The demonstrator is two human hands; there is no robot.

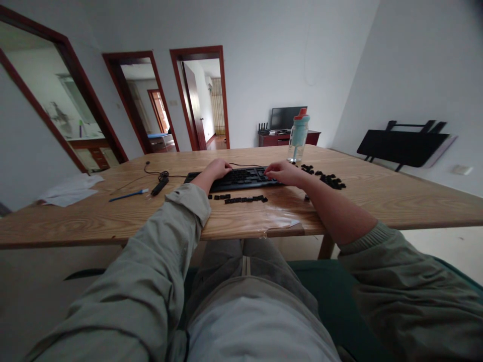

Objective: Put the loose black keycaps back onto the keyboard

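Observation:
A black keyboard (241, 179) lies on the wooden table, some of its keycaps off. My left hand (219, 168) rests at its upper left part, fingers bent down; whether they hold anything is hidden. My right hand (281, 172) is at the keyboard's right part, its fingers pinched together over the keys, and what is between them is too small to name. Loose black keycaps (245, 199) lie in a row in front of the keyboard. More keycaps (331, 181) are heaped to the right, beyond my right forearm.
A water bottle (298, 137) stands behind the right keycaps. To the left lie a blue brush (128, 195), a black device (160, 186) with a coiled cable, and white papers (70, 190). Clear film (283, 222) covers the near edge.

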